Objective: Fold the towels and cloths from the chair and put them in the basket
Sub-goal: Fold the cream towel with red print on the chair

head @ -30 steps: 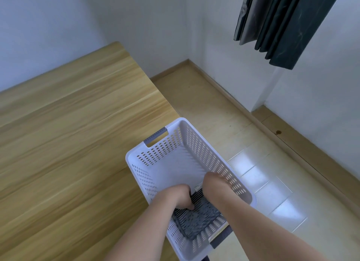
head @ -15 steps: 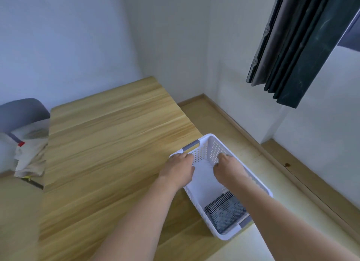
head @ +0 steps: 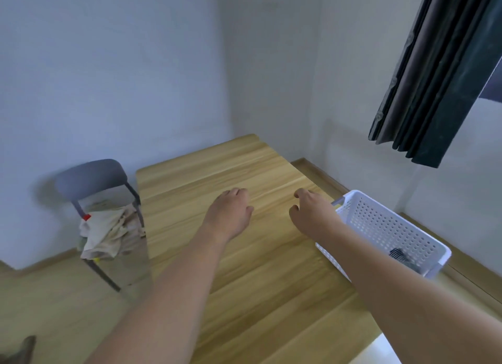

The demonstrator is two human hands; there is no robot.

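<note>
A white perforated basket (head: 385, 227) stands at the right edge of the wooden table (head: 244, 268), with a dark grey folded cloth (head: 399, 255) in its near end. Both my hands hover over the table, empty, with loosely curled fingers: my left hand (head: 231, 214) near the table's middle, my right hand (head: 312, 214) just left of the basket. A grey chair (head: 92, 179) stands by the table's far left corner, and a pile of beige and white cloths (head: 108, 233) lies heaped on its seat.
A dark curtain (head: 440, 73) hangs at the upper right above the basket. White walls close in behind the table and chair. Pale floor shows to the left of the table and below the basket.
Both hands have come up out of the basket and moved left over the table, leaving the grey cloth inside. The view has swung left, bringing the chair into sight.
</note>
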